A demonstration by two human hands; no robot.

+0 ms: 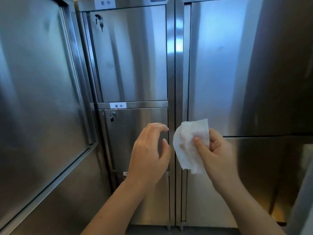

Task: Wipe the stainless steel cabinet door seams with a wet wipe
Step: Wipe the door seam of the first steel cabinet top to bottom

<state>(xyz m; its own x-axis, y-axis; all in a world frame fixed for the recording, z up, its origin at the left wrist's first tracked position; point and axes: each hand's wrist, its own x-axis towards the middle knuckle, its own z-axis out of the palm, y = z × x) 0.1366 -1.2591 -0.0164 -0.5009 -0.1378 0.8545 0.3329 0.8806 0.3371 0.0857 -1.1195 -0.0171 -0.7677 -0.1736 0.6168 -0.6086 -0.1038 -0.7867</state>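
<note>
Beside centre door seam (175, 92): right hand (218, 150) pinches wet wipe (188, 146) ready to wipe, left hand (149, 150) loose, holding nothing

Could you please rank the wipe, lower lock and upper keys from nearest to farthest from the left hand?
1. Wipe, just right of the left hand.
2. Lower lock, up and left.
3. Upper keys, far above.

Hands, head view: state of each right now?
Left hand: open, fingers loosely curled, holding nothing.
Right hand: holding the wet wipe, thumb pinching it.
</note>
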